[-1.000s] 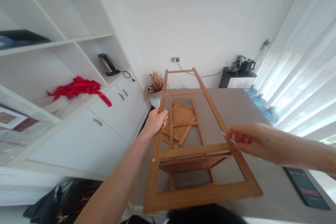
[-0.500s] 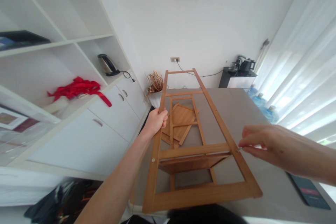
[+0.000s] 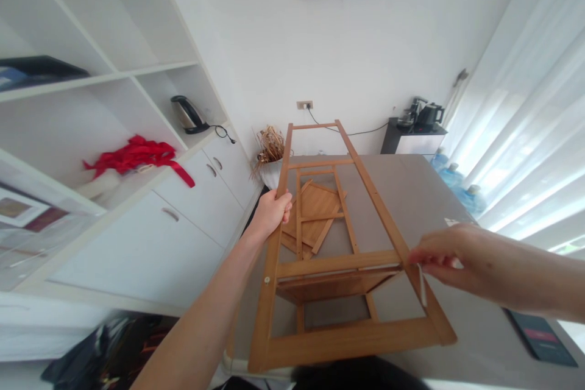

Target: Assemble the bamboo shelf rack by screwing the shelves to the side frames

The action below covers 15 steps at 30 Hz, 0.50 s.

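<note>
A light-brown wooden frame, long and ladder-like with crossbars, stands on the grey table, slanting away from me. My left hand is wrapped round its left rail. At the right rail, beside the lower crossbar joint, my right hand pinches a thin metal hex key; its long arm lies over the rail, pointing down toward me. Whether its tip sits in a bolt is hidden by my fingers. A round fastener shows on the left rail. A reddish-brown wooden panel sits under the crossbar.
Behind the frame, flat wooden panels lie on the grey table. A dark flat item is at the table's right. White shelves with a red ribbon and a kettle stand left. Water bottles stand beyond the right edge.
My right hand has shifted slightly left against the rail, and the hex key has swung so its long arm now shows below my fingers. My left hand and the frame stay put.
</note>
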Each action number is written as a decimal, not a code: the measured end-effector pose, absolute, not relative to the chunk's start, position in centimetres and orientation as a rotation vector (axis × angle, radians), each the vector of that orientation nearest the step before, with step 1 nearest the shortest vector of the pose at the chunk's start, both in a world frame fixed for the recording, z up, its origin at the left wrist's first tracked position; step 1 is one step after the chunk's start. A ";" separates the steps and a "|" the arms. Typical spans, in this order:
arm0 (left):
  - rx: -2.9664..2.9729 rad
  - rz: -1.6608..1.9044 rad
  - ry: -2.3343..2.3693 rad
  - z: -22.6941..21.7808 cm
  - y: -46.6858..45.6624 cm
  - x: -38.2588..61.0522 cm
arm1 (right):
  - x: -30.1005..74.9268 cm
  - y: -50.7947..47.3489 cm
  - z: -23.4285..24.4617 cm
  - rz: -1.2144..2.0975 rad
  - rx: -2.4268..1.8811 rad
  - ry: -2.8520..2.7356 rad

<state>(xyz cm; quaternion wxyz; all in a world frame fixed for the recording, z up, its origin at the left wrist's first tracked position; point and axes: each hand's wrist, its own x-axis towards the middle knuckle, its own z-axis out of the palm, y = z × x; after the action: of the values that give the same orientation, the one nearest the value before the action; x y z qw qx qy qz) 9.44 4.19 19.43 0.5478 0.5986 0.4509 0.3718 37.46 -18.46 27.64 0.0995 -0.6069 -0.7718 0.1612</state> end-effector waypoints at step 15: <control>1.408 0.881 1.072 19.6 3.9 9.6 | 36.4 -18.0 27.2 0.556 -1.970 -2.225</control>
<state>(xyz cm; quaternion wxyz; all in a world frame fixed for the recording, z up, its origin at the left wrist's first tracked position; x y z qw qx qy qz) 9.57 3.92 19.57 0.5500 0.5948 0.4529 0.3723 36.38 -18.01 27.23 0.0591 -0.6505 -0.7347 0.1834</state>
